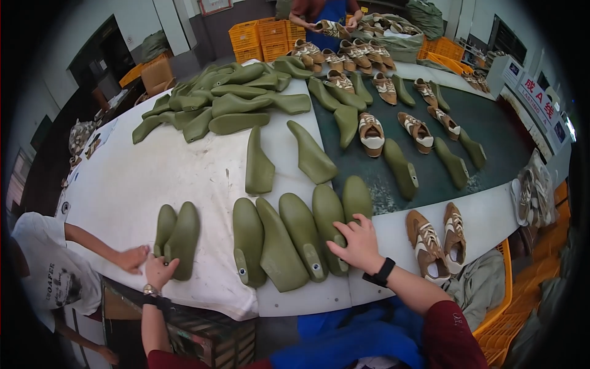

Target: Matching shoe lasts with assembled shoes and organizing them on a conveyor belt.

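Note:
My left hand (161,272) is closed at the heel ends of two green shoe lasts (184,237) lying side by side, its fingertips partly hidden. Over the right end of a row of several lasts, my right hand (358,245) rests with its fingers spread. Its thumb and fingertips touch a green last (327,215), and its longer fingers reach the near end of the outermost last (357,195). More lasts of this row, such as a broad one (283,246), lie to its left. Two further lasts (259,163) sit behind the row.
A large heap of lasts (227,92) covers the table's far side. Brown-and-white sneakers (372,132) and lasts stand on a dark green surface (362,178). A sneaker pair (430,243) sits at right. At left a co-worker's hand (132,259) is close to mine; another person handles a shoe (332,29).

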Demonstrator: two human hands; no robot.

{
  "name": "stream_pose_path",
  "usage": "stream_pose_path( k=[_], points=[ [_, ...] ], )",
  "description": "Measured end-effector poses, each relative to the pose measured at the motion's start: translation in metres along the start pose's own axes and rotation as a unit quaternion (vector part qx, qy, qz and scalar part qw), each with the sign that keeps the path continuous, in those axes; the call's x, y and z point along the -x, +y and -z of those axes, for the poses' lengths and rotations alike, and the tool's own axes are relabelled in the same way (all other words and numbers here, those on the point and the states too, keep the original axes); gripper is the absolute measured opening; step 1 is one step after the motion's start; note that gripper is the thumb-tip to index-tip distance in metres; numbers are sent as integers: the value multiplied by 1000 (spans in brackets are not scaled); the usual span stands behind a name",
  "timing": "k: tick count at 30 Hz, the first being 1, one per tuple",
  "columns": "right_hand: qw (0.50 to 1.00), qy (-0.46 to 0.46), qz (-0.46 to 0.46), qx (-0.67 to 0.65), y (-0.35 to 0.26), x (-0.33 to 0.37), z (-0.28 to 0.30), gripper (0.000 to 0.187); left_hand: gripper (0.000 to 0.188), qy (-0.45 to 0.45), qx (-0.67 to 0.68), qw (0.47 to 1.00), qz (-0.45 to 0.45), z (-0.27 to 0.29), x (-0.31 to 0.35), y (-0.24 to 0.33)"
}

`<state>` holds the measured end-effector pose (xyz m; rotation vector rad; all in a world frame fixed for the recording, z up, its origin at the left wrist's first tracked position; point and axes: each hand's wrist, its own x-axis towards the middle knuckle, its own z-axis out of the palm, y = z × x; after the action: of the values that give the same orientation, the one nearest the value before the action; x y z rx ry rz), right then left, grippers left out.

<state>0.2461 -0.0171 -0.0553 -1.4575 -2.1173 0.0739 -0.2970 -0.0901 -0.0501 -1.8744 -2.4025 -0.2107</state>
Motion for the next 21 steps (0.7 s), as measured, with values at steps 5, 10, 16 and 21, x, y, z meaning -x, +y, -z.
stream_pose_path(
  k=[5,10,16,21],
  points=[
    [998,-54,2,-13,11,2,5,47,48,-58,19,998,21,4,39,135],
    [945,-295,-53,-134,53,-56,39,47,62,-27,169,984,48,2,57,169],
    [950,-286,-101,-80,130,-135,44,42,59,124,314,934,117,-41,37,161],
    [922,-316,-211,-80,167,-184,45,38,54,117,331,927,130,-35,37,166]
  ],
)
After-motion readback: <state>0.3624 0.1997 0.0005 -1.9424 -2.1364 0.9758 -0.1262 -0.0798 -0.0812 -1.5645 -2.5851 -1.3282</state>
